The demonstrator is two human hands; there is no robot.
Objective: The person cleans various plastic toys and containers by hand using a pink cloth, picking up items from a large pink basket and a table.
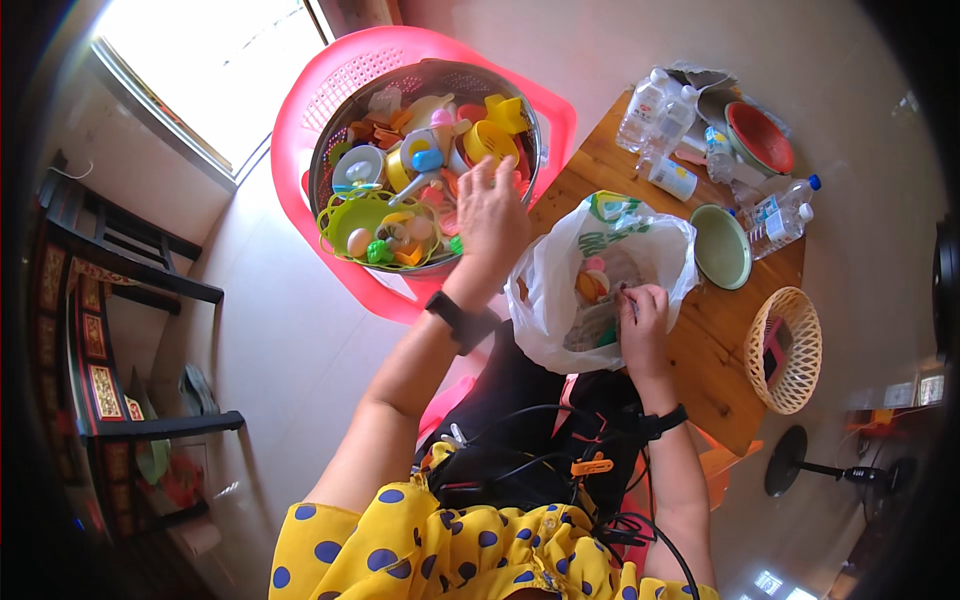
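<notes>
We find the toys [427, 160] heaped in the basin [430, 72], which sits on the pink chair [305, 110]. A smaller lot lies inside the white bag [548, 305], at the edge of the tabletop [705, 350].

The left grip [492, 215] is over the basin's right side, fingers stretched toward the heap. We cannot tell whether it is empty or touches a toy. The right grip [645, 325] is at the bag's mouth, fingers bunched together; we cannot tell whether they pinch the plastic or something within.

We note these hazards. First, the heap appears loosely stacked; a pull on one piece low in it could start a slide, and small items, such as the egg [358, 243] on the green tray [340, 212] near the rim, could roll to the floor. Second, the bag is thin and limp; if the right grip does not steady it, its mouth could fold shut or the whole could slump off the edge, since we judge its support there to be partial. A hard-edged toy could also tear it.

Third, the green bowl [722, 247] is just beside the bag, with bottles [785, 220] beyond; a sideways shove could push these along. Fourth, cables [640, 525] run loosely near the right forearm, and we consider a snag possible on a wide swing.
</notes>
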